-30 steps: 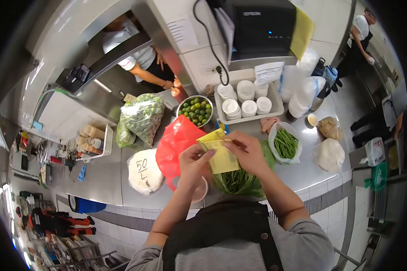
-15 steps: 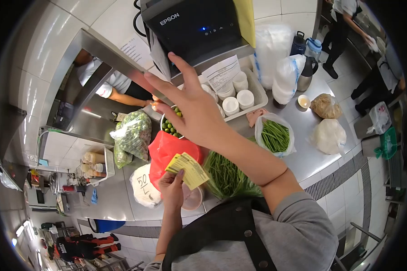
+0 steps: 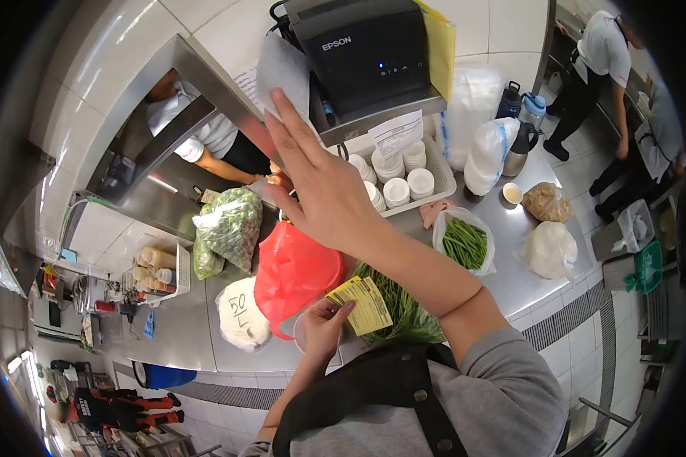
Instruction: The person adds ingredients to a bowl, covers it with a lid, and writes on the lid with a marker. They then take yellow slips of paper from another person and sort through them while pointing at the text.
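My left hand (image 3: 325, 326) pinches yellow printed slips (image 3: 363, 306) low in the middle of the head view, beside a red plastic bag (image 3: 297, 266). My right hand (image 3: 312, 171) is raised with its fingers stretched out and holds nothing that shows. Its fingertips are near the white paper (image 3: 280, 72) hanging at the left side of the black Epson printer (image 3: 373, 57). The forearm passes over the long green vegetables (image 3: 404, 308). Left of the red bag lie a bag of green produce (image 3: 232, 225) and a white bag marked 50 (image 3: 244, 312).
A white basket (image 3: 443, 183) of small cups stands below the printer. Green beans (image 3: 465, 242), clear bags, a thermos (image 3: 520, 148) and bottles are to the right. A co-worker (image 3: 206, 137) is behind the opening; other people stand at the upper right and lower left.
The fingers of my right hand have come closer together near the paper by the printer. My left hand and the yellow slips have moved right. The camera view has shifted.
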A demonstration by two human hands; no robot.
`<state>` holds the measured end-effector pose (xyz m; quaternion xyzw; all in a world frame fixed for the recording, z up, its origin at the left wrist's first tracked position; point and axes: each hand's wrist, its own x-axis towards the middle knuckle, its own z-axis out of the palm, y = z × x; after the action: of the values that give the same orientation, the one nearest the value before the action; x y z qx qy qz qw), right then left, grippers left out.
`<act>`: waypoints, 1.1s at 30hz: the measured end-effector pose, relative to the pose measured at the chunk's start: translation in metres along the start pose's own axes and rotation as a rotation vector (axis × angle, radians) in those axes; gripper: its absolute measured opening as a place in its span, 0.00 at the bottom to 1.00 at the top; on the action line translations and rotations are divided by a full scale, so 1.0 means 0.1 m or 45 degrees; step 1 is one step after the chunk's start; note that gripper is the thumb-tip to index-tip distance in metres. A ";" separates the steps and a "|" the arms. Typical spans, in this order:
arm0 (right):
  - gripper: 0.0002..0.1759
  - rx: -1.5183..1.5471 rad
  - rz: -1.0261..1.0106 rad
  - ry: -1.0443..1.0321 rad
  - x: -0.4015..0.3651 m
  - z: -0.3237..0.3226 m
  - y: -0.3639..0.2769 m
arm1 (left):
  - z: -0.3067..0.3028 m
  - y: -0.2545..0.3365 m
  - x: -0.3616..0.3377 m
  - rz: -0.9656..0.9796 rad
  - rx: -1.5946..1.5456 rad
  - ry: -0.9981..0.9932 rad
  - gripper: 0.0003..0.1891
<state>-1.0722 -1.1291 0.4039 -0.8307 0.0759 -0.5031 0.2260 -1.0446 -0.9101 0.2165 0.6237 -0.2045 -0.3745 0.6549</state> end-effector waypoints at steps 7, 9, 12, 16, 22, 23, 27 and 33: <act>0.47 0.134 0.176 0.146 0.07 -0.05 0.07 | -0.11 0.00 -0.08 0.075 -0.020 0.021 0.07; 0.49 0.122 0.197 0.072 0.04 -0.05 0.17 | -0.14 0.06 -0.06 0.120 -0.015 0.058 0.07; 0.45 0.106 0.217 0.058 -0.02 -0.07 0.23 | -0.18 0.32 0.05 0.226 0.055 0.183 0.08; 0.35 0.218 0.165 0.162 -0.14 -0.23 0.14 | -0.32 0.61 0.31 0.379 0.084 0.325 0.10; 0.33 0.270 0.052 -0.096 -0.81 -0.18 -0.04 | -0.19 0.86 0.39 0.453 -0.217 0.274 0.09; 0.33 0.363 0.102 -0.227 -0.94 -0.12 -0.04 | -0.17 0.85 0.39 0.449 -0.234 0.250 0.09; 0.30 0.717 0.552 -0.225 -1.35 0.17 -0.03 | -0.04 0.77 0.34 0.344 -0.257 0.188 0.09; 0.12 0.923 0.935 -0.092 -1.49 0.27 0.09 | 0.06 0.63 0.27 0.257 -0.189 0.152 0.09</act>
<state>-1.1201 -1.0762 0.2698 -0.6345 0.1754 -0.3557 0.6634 -1.0169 -0.9377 0.2731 0.5709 -0.1988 -0.2831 0.7446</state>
